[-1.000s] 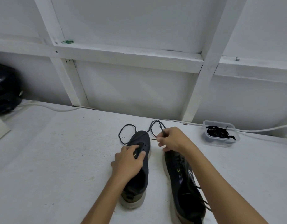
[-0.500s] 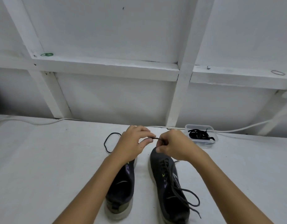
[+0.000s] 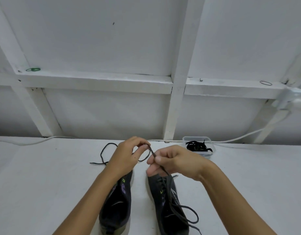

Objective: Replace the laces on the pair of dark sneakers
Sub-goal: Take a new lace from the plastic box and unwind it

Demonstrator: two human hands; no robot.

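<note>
Two dark shoes sit side by side near the front edge of the white table, toes toward the wall. The left shoe [image 3: 118, 206] has no lace in its holes. The right shoe [image 3: 166, 204] is laced, with loose ends by its heel. Both hands hold one black lace [image 3: 150, 150] above the toes. The left hand [image 3: 127, 155] pinches it between thumb and finger. The right hand [image 3: 173, 161] also pinches it, fingers curled tight. I think they are straightening it to find the tip. The rest of the lace loops on the table behind the left shoe. A clear box [image 3: 199, 147] of more laces sits near the back edge.

One second ago the left hand rested on the left shoe; now it has lifted to the lace.
</note>
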